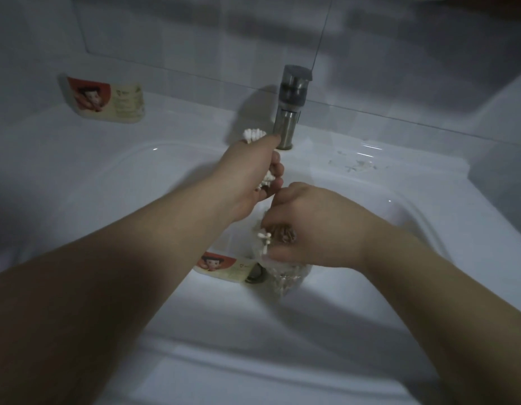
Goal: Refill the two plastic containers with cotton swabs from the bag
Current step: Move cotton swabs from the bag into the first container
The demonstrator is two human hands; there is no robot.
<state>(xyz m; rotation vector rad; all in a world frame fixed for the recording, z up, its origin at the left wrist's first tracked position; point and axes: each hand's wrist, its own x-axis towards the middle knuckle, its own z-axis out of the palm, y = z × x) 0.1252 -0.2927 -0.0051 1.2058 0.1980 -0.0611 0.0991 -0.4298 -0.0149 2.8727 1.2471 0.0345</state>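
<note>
Right hand (306,229): you're pinching the mouth of the clear bag (287,280), down in the sink (122,182) basin, with a few swabs poking out at your fingertips. One labelled container (221,266) lies in the basin, just left of the bag. Left hand (244,176): fisted round a bundle of cotton swabs (255,134), right by the faucet (290,106). The second container (107,99) lies on the back-left ledge.

One container (106,99) sat on the sink's (370,317) back-left ledge, faucet (291,106) mid-back rim, second container (221,266) in-basin left of bag (285,276).
</note>
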